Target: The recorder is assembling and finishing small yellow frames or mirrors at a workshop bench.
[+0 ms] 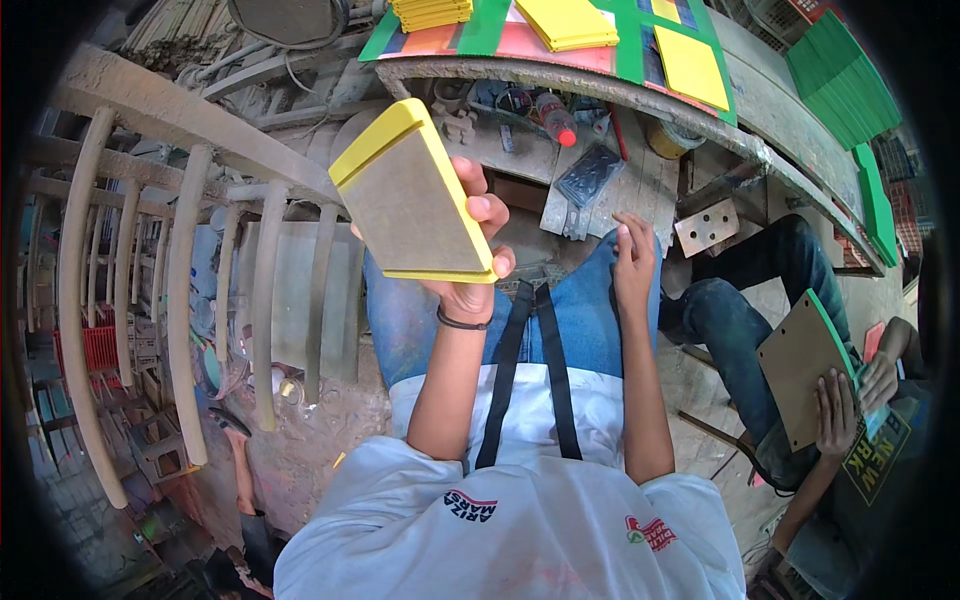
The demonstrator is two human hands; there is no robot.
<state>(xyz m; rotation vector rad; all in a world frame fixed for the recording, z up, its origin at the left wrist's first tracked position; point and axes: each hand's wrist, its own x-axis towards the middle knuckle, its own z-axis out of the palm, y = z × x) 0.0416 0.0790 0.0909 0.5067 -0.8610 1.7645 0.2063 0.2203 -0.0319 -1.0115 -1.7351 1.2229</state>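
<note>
My left hand holds up a small slanted board with bright yellow edges and a bare brown face. Its fingers wrap round the right edge, and the palm is mostly hidden behind it. A groove runs across the board near its top. My right hand lies on my right thigh, holding nothing, fingers fairly straight. Beyond my hands, several yellow boards lie on a bench covered with a green and coloured sheet.
A wooden rack with rungs stands close on my left. Under the bench are a bottle with a red cap and a dark tray. At right, a seated person holds a green-edged brown board. Green boards are stacked at far right.
</note>
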